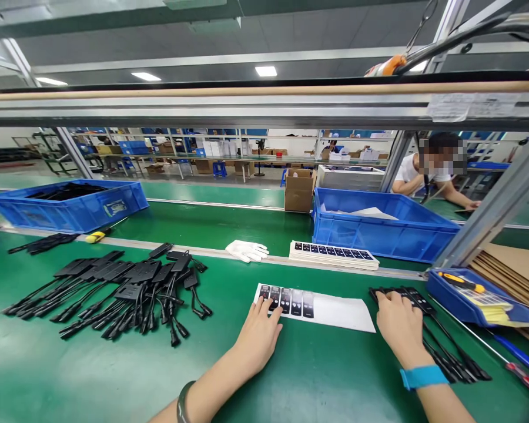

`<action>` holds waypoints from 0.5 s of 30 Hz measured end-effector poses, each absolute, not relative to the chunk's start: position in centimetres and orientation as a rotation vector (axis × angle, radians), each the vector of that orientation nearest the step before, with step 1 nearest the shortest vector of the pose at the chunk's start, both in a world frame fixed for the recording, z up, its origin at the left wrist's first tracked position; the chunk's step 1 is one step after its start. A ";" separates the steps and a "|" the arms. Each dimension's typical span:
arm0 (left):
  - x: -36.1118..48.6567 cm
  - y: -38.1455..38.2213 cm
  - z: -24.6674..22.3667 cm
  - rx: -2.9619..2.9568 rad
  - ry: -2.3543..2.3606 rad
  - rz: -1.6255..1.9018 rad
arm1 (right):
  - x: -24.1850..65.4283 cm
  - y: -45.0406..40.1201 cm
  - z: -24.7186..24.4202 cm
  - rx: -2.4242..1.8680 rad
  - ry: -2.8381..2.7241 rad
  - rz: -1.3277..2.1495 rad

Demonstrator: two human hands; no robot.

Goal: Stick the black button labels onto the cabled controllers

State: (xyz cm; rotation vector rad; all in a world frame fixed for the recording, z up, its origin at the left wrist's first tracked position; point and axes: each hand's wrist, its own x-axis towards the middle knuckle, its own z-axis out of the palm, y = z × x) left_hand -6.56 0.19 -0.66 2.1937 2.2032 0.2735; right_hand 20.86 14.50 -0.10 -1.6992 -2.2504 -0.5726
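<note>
My left hand (259, 333) rests on the left end of a white sheet (344, 311) of black stickers (296, 302), fingers spread and pressing on it. Several stickers stand in a row on its left half; the right half is bare backing. My right hand (399, 323) lies over a row of black controller boxes (421, 301), fingers stretched out across them. Their cables (456, 358) run toward the lower right, and my palm hides part of the boxes. To the left a large group of similar boxes with cables (132, 291) is spread over the green table.
A stack of sticker sheets (332, 263) and a white glove (248, 251) lie behind the sheet. Blue bins (110, 205) stand at left and right back. A small blue tray (461, 305), a screwdriver (526, 379) and a metal post (494, 194) are at right. Another person sits beyond.
</note>
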 end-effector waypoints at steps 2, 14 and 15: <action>-5.8 -0.1 -0.3 2.181 2.182 0.234 | 19.9 14.1 -0.2 -1.556 -2.259 -0.447; -4.6 -0.8 0.4 2.150 2.118 0.265 | 13.7 11.5 -2.7 -0.931 -2.261 0.439; -4.6 -0.8 0.2 2.158 2.119 0.291 | 13.9 11.5 -2.4 -0.918 -2.227 0.479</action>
